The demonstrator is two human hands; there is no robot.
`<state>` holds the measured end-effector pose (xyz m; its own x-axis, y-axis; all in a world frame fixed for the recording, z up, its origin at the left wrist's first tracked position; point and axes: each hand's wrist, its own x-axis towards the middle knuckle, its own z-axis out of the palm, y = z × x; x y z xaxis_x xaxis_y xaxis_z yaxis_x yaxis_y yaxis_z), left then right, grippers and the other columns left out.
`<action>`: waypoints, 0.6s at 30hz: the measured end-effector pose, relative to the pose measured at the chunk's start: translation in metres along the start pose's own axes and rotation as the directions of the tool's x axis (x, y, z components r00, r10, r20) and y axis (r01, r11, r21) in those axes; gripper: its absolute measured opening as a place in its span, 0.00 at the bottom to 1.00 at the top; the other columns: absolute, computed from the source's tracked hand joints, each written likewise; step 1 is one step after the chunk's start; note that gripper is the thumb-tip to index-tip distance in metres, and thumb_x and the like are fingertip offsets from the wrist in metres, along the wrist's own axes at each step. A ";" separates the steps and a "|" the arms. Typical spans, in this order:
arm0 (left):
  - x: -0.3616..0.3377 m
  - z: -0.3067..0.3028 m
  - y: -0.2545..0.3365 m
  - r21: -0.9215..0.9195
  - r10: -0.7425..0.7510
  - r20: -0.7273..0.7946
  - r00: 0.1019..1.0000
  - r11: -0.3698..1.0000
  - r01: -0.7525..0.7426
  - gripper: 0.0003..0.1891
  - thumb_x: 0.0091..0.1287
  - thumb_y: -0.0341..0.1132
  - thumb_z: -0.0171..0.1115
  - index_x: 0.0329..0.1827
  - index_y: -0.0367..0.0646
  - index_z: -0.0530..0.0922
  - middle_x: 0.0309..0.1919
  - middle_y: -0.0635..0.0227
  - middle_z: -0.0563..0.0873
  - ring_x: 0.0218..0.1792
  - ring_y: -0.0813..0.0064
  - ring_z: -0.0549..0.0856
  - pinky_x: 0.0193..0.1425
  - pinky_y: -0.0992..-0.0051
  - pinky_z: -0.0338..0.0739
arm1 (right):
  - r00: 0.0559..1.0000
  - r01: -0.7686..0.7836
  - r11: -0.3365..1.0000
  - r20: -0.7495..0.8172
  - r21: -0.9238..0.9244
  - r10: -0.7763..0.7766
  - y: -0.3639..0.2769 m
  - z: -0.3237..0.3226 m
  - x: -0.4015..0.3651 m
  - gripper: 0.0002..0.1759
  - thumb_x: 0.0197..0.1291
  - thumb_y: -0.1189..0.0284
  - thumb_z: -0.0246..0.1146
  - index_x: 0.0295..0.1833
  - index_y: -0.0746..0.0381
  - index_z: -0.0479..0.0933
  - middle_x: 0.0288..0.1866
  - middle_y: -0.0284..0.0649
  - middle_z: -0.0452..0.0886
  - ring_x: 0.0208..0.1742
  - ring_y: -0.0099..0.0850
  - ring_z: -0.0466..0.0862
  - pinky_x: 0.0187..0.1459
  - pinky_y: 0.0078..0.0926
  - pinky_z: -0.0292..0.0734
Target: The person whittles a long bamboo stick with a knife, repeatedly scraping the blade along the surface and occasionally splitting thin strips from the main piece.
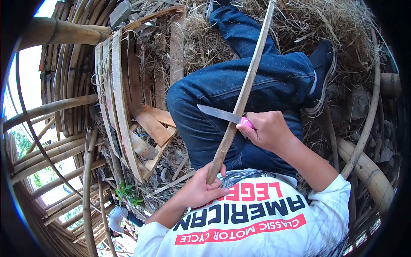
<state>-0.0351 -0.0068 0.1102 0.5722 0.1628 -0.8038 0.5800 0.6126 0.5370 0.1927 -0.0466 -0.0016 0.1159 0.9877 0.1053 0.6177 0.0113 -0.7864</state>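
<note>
My left hand (201, 187) is closed around the lower end of a long wooden strip (246, 88), close to my shirt. From there the strip slants up and to the right across my bent legs, past the top of the view. In my right hand (269, 130) is a knife (219, 113), gripped by its pink handle (246, 123). The blade points left and lies across the strip, about a third of the way up from my left hand. Whether its edge cuts into the wood cannot be told.
A broken wooden crate (115, 94) stands left of my knees. Bamboo poles (55, 32) form a framework along the left, and a thick bamboo pole (368, 173) lies at right. Dry straw (317, 21) covers the ground beyond my legs. A small green plant (128, 193) grows at lower left.
</note>
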 end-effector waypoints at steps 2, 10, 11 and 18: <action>-0.001 0.000 0.003 -0.004 -0.034 -0.001 0.999 0.999 0.034 0.19 0.62 0.21 0.67 0.49 0.43 0.65 0.18 0.86 0.61 0.19 0.94 0.62 0.24 0.87 0.54 | 0.999 0.020 1.000 0.026 -0.020 -0.019 -0.015 -0.007 -0.004 0.26 0.64 0.49 0.62 0.22 0.59 0.75 0.16 0.42 0.78 0.18 0.40 0.82 0.20 0.34 0.75; -0.002 0.003 0.003 -0.007 -0.040 0.022 0.999 0.999 0.041 0.21 0.61 0.20 0.66 0.49 0.44 0.65 0.19 0.86 0.60 0.20 0.94 0.62 0.24 0.87 0.54 | 0.995 0.096 0.993 -0.005 -0.069 -0.096 -0.010 -0.005 -0.003 0.24 0.63 0.50 0.62 0.25 0.59 0.76 0.16 0.43 0.78 0.18 0.39 0.82 0.21 0.33 0.76; -0.003 0.004 0.002 0.013 -0.040 0.014 0.999 0.999 0.040 0.21 0.61 0.20 0.66 0.49 0.44 0.64 0.19 0.86 0.60 0.20 0.94 0.62 0.24 0.87 0.54 | 0.998 0.057 0.992 0.000 -0.114 -0.058 0.008 -0.007 0.000 0.24 0.63 0.50 0.62 0.25 0.59 0.76 0.16 0.43 0.78 0.18 0.39 0.82 0.21 0.33 0.75; -0.003 0.004 0.002 -0.021 -0.003 0.009 1.000 1.000 0.003 0.20 0.60 0.19 0.67 0.48 0.43 0.65 0.19 0.86 0.61 0.20 0.94 0.61 0.24 0.88 0.52 | 1.000 0.009 0.995 -0.027 -0.102 -0.012 0.011 -0.010 0.000 0.25 0.64 0.51 0.61 0.23 0.59 0.74 0.16 0.44 0.77 0.19 0.41 0.82 0.20 0.34 0.74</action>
<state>-0.0328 -0.0092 0.1148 0.5757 0.1542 -0.8030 0.5692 0.6294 0.5290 0.2073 -0.0476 -0.0048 0.1299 0.9828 0.1312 0.6948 0.0042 -0.7192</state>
